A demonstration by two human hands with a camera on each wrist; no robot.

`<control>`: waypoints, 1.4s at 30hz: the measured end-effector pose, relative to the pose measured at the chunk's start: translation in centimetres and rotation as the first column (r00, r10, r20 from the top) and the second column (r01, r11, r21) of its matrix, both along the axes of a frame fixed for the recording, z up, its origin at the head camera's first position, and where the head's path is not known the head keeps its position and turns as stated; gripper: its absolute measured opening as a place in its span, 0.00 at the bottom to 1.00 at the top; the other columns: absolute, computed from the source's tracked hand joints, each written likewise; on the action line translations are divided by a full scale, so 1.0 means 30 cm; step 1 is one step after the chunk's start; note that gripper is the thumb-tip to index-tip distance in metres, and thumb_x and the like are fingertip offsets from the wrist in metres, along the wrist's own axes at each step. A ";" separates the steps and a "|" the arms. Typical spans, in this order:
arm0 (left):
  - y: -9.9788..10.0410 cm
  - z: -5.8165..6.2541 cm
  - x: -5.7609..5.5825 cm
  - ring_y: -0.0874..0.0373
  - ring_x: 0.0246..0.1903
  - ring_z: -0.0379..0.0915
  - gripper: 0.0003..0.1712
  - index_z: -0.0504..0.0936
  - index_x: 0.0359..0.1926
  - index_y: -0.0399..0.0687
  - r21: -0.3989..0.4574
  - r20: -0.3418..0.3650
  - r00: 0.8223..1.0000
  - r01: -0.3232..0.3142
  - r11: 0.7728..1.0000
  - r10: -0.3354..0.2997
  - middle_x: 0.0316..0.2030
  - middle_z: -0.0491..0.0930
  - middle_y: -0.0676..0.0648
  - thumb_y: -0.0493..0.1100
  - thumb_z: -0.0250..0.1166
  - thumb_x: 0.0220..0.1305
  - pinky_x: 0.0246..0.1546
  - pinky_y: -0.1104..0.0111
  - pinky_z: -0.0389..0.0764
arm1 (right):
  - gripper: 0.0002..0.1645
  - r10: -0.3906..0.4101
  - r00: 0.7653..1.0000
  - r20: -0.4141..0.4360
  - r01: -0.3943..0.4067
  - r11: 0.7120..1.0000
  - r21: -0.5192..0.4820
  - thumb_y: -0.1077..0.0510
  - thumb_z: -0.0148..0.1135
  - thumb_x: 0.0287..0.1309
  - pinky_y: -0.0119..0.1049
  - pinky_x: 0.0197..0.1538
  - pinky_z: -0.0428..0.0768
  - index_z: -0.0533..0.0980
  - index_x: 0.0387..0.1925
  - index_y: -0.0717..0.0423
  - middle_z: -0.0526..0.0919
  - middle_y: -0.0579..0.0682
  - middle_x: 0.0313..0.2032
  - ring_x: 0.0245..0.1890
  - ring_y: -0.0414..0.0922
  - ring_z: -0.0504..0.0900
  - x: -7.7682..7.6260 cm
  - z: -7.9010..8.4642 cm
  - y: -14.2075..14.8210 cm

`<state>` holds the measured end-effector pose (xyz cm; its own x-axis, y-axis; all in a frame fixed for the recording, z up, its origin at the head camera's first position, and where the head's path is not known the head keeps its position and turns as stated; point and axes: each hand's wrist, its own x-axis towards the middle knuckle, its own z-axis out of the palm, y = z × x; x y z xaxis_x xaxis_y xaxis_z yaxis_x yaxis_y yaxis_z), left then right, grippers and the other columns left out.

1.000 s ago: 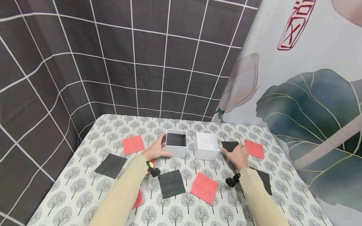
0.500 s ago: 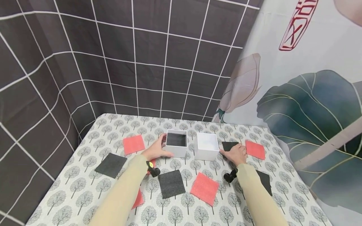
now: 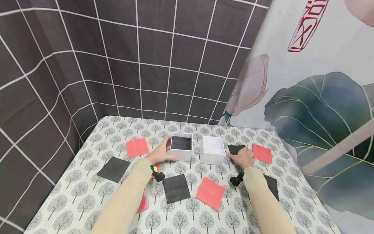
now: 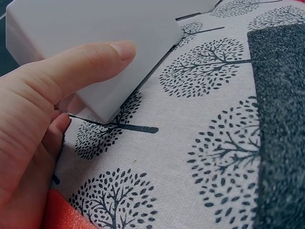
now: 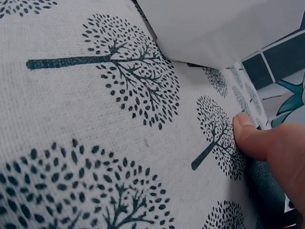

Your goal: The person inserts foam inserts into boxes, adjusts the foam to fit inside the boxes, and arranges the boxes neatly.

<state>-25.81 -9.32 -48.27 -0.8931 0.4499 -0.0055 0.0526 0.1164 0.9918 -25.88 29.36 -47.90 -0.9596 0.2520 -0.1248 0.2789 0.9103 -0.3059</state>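
My left hand (image 3: 161, 152) holds a white box (image 3: 181, 155) with a dark inside, open at the top. In the left wrist view its thumb (image 4: 95, 59) lies along the box's front face, and its fingers are mostly hidden round the left side. A second white box (image 3: 212, 157), pale all over, stands just to the right, apart from the first. Right of that box, my right hand (image 3: 243, 158) rests over the near part of a black cloth square (image 3: 235, 149), its thumb stretched towards the box. In the right wrist view the other fingers are out of sight.
Several red and black cloth squares lie on the tree-print tablecloth (image 3: 230, 195): red (image 3: 137, 148) and black (image 3: 114, 169) at left, black (image 3: 176, 188) and red (image 3: 210, 193) in front, red (image 3: 261, 153) at right. Hanging curtains close off the left, back and right.
My right hand has shifted slightly left over the black cloth square, its thumb nearer the second box. My left hand and both boxes have stayed in place.
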 end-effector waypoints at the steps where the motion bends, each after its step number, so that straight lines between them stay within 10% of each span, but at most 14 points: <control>1: 0.000 0.000 0.000 0.44 0.58 0.64 0.61 0.45 0.69 0.38 0.002 0.001 1.000 0.003 1.000 -0.003 0.61 0.60 0.38 0.32 0.76 0.38 0.54 0.63 0.73 | 0.65 -0.003 1.000 0.004 0.003 1.000 0.000 0.29 0.59 0.47 0.66 0.55 0.61 0.48 0.60 0.82 0.56 0.80 0.56 0.58 0.71 0.55 0.001 -0.001 -0.002; 31: -0.005 0.005 0.002 0.44 0.58 0.64 0.62 0.44 0.69 0.37 -0.026 -0.031 0.999 0.010 1.000 -0.011 0.63 0.58 0.37 0.34 0.76 0.40 0.56 0.64 0.71 | 0.63 0.078 0.970 -0.229 -0.098 0.992 -0.079 0.40 0.67 0.43 0.60 0.56 0.65 0.45 0.65 0.77 0.56 0.76 0.54 0.52 0.66 0.60 0.029 0.074 0.018; 42: -0.002 -0.104 -0.058 0.45 0.58 0.64 0.64 0.45 0.69 0.42 -0.004 -0.057 0.998 -0.010 1.000 0.010 0.63 0.59 0.39 0.36 0.78 0.37 0.54 0.64 0.73 | 0.62 0.144 0.937 -0.319 -0.167 0.985 -0.044 0.45 0.71 0.37 0.55 0.47 0.71 0.48 0.64 0.74 0.56 0.71 0.50 0.46 0.60 0.61 0.043 0.142 -0.017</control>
<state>-27.54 -9.37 -51.39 -0.8965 0.4409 0.0438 0.1080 0.1215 0.9867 -24.58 28.85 -43.64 -0.9794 0.0979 0.1765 0.0152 0.9079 -0.4189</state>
